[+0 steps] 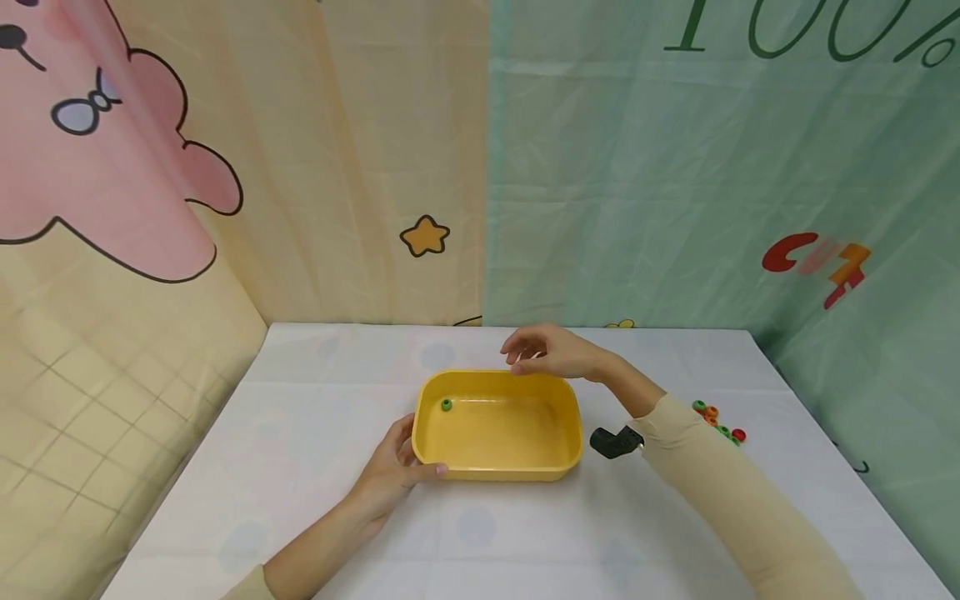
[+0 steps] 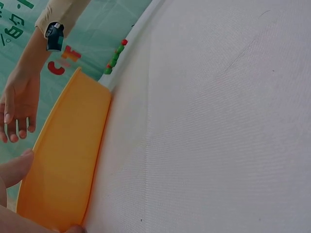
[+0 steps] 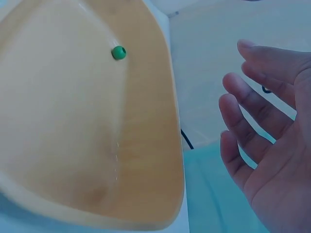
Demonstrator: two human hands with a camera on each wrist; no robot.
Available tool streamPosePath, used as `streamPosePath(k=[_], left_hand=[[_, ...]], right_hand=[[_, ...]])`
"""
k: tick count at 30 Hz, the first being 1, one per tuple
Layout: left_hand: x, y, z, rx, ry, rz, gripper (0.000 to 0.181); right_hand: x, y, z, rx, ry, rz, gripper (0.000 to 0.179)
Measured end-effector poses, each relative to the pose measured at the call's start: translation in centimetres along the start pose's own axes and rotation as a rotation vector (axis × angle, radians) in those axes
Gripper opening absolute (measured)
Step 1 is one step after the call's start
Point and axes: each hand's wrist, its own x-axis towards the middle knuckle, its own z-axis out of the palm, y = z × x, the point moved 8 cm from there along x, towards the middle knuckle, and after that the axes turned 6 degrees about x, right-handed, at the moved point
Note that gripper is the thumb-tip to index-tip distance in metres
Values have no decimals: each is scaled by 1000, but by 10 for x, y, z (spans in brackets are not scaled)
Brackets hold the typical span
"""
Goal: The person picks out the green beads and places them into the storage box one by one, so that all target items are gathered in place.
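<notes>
A yellow plastic tub (image 1: 504,433) stands on the white-covered table. My left hand (image 1: 392,473) grips its left front corner, the thumb over the rim and the fingers along the outer side. In the left wrist view, the thumb (image 2: 17,167) lies against the tub wall (image 2: 65,150). One green bead (image 1: 446,405) sits inside near the left back corner; its hole shows on the bead (image 3: 119,53) in the right wrist view. Over the back rim, my right hand (image 1: 558,353) hovers with loosely bent fingers and nothing in them.
Several red, orange and green beads (image 1: 724,432) lie on the table to the right, partly behind the right sleeve (image 1: 720,483). A black wrist camera (image 1: 617,442) hangs from that sleeve. Printed curtains (image 1: 360,150) stand behind the table (image 1: 322,383).
</notes>
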Motion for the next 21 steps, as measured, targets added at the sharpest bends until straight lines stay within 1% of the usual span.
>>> streamPosePath(k=[6, 21], left_hand=[[0, -1, 0, 1, 0, -8, 102], [0, -1, 0, -12, -3, 4, 101]], right_hand=[[-18, 9, -16, -3, 25, 23, 30], [-60, 30, -46, -35, 116, 70, 32]])
